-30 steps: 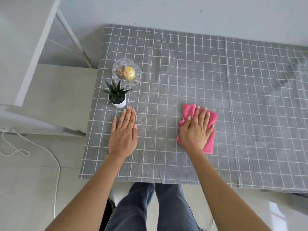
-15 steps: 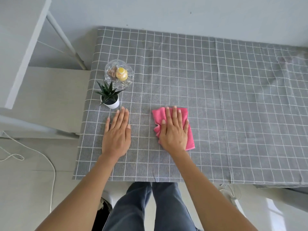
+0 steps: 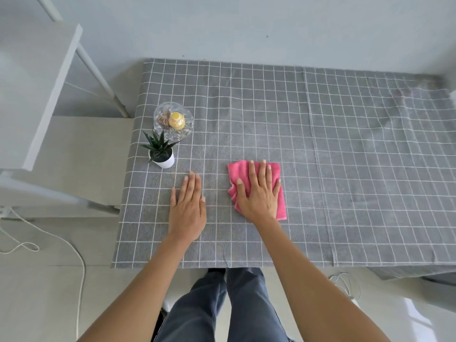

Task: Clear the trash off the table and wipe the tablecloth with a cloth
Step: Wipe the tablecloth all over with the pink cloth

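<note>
Your right hand (image 3: 259, 193) lies flat, palm down, on the pink cloth (image 3: 280, 201), fingers spread and extended; the grip is not closed around the cloth, only pressing it against the grey checked tablecloth (image 3: 345, 169). The cloth sits near the front-centre of the bench, bunched at its left edge, with its right strip and far corners showing past your fingers. Your left hand (image 3: 187, 208) rests flat on the tablecloth just left of the cloth, apart from it, fingers together and straight, holding nothing. Far-left on the bench stands a small potted succulent (image 3: 160, 151) in a white pot, upright, near your left fingertips but not touching. Just beyond it, touching or nearly so, is a clear glass bowl (image 3: 173, 120) containing a yellow cupcake-like item (image 3: 176, 120) and something brownish beside it, too small to identify. The tablecloth shows a seam down the right of centre and wrinkles at the far right. A white cable (image 3: 79, 257) trails over the floor at left. Your legs in blue trousers (image 3: 222, 307) stand at the near edge.
</note>
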